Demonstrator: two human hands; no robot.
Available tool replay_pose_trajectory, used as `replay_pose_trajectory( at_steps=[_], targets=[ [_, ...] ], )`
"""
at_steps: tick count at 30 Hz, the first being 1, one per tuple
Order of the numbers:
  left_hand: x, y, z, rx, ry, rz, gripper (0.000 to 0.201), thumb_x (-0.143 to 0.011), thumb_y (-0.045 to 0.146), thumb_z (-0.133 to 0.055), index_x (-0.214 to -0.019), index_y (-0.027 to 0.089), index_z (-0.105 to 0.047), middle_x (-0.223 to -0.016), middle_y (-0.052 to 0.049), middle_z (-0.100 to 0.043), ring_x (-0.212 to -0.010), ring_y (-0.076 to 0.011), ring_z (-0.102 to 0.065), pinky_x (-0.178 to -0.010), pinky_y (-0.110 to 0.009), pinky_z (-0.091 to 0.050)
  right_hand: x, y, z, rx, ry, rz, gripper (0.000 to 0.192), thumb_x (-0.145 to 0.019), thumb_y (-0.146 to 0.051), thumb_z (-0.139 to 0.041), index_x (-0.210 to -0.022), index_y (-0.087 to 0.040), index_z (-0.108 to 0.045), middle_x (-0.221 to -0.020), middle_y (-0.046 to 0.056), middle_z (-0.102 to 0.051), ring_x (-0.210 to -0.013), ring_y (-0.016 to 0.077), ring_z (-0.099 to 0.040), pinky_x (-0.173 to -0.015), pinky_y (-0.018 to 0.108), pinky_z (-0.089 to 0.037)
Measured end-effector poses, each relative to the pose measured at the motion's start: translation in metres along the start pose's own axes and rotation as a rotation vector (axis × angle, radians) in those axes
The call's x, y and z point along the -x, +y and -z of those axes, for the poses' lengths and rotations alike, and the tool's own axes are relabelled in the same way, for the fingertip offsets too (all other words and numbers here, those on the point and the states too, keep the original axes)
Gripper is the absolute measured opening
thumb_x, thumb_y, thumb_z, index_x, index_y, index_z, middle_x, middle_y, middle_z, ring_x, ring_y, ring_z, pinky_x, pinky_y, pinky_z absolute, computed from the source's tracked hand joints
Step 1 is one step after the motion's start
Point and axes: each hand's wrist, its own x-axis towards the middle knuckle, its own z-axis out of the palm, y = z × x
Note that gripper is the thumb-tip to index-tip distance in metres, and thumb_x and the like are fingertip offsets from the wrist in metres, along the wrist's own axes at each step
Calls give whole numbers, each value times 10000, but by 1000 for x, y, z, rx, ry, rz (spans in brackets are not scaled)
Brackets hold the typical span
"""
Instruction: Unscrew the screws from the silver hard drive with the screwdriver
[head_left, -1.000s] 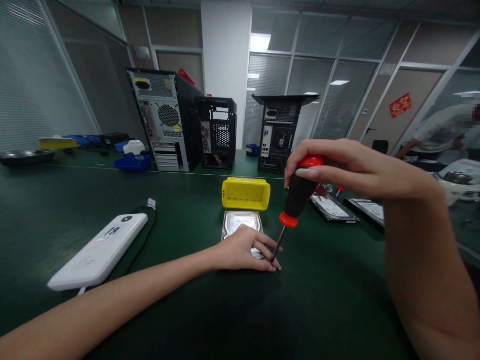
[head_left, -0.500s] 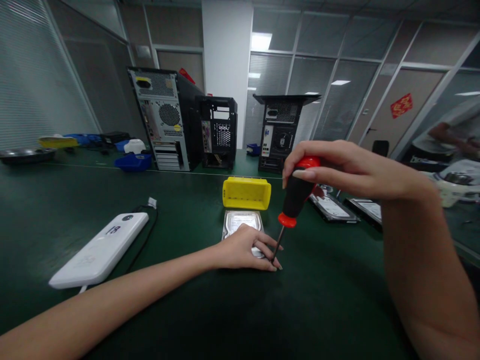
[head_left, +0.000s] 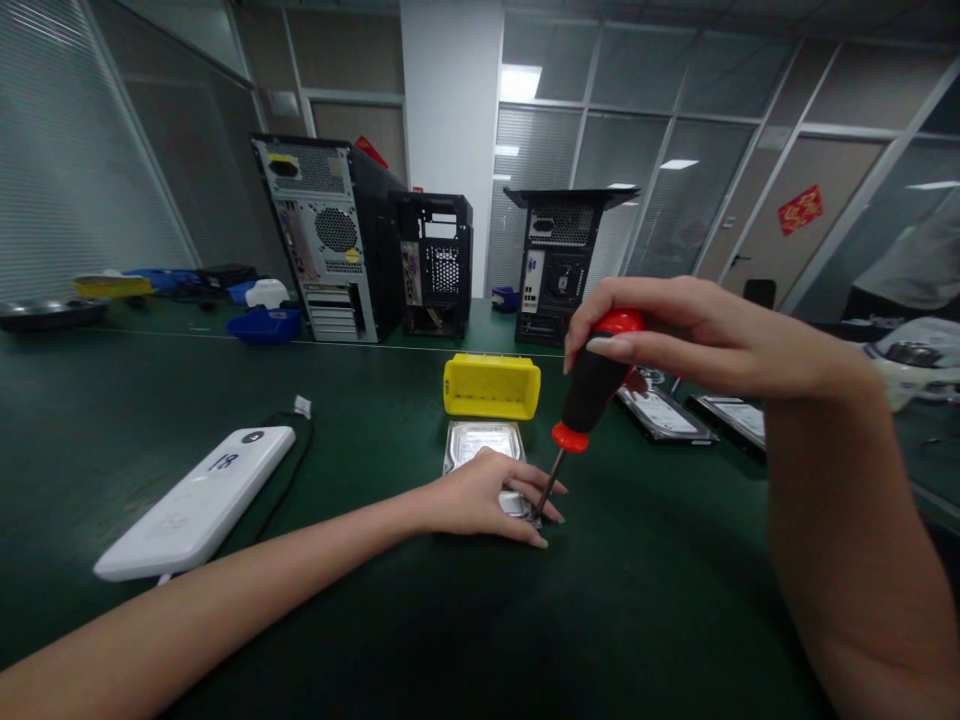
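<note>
From the head view, we see the left hand [head_left: 484,495] pressed flat on the hard drive [head_left: 481,445], fingers spread over its near end, pinning it to the green surface [head_left: 375,620]. The right hand [head_left: 675,335] is clamped around the red-and-black handle of the screwdriver [head_left: 592,390], thumb along the grip, the shaft slanting down to the drive's near right corner beside the left fingertips. Compared with a second ago, the handle has tipped a touch leftward and the tip sits slightly further in; the left fingers have curled back a little. Just beyond the drive sits the yellow bin [head_left: 491,386]. To the right lie more hard drives [head_left: 664,415]. Near left rests a white device [head_left: 199,500]. Far back stand the computer towers [head_left: 330,240].
</note>
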Motion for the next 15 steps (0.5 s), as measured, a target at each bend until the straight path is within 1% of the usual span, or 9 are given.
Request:
replay_pose_trajectory(
  at_steps=[2, 4, 5, 7, 10, 13, 15],
  targets=[
    [1, 3, 7, -61, -28, -28, 601, -736, 239, -821, -1293, 193, -598, -1250, -68, -680, -1213, -215, -593, -1086, -361, -380, 1, 1, 0, -1, 0, 1, 287, -974, -380, -466, -1067, -135, -584, -918, 44, -616, -675, 66, -572, -562, 158, -439],
    [3, 7, 16, -110, -58, -21, 596, -743, 259, -816, -1298, 225, -598, -1309, -53, -640, -1251, -220, -555, -1082, -359, -376, 1, 1, 0, -3, 4, 1, 286, -973, -382, -467, -1062, -137, -586, -927, 48, -620, -703, 77, -581, -577, 165, -441],
    [3, 9, 19, -150, -62, -16, 556, -754, 273, -807, -1276, 235, -618, -1304, -46, -639, -1239, -227, -559, -1062, -357, -391, 1, 1, 0, -4, 7, -3, 287, -973, -383, -466, -1062, -138, -587, -928, 49, -622, -713, 81, -584, -582, 168, -442],
    [4, 12, 26, -221, -64, -34, 400, -780, 262, -784, -1167, 235, -688, -1261, -40, -653, -1182, -228, -587, -1010, -340, -423, 1, 1, 0, -7, 6, -12, 290, -972, -385, -468, -1062, -137, -587, -922, 49, -624, -712, 84, -586, -581, 169, -443],
    [4, 15, 29, -317, -47, -84, 183, -837, 250, -735, -1018, 228, -745, -1222, -42, -657, -1127, -215, -603, -965, -321, -435, 0, 1, 0, -24, -7, -6, 292, -972, -382, -471, -1067, -131, -585, -889, 42, -618, -662, 68, -567, -557, 160, -436],
    [2, 16, 26, -389, -46, -124, 121, -870, 258, -702, -971, 224, -759, -1162, -44, -675, -1087, -201, -611, -947, -305, -434, 0, 1, -1, -35, -20, 7, 268, -974, -355, -474, -1074, -129, -579, -850, 28, -606, -631, 54, -549, -540, 144, -427],
    [1, 16, 22, -410, -36, -144, 114, -869, 249, -700, -948, 197, -765, -1126, -55, -687, -1057, -195, -618, -932, -289, -438, -1, 2, -1, -34, -23, 10, 258, -976, -340, -473, -1081, -129, -577, -857, 28, -609, -637, 55, -555, -546, 141, -433]
  ],
)
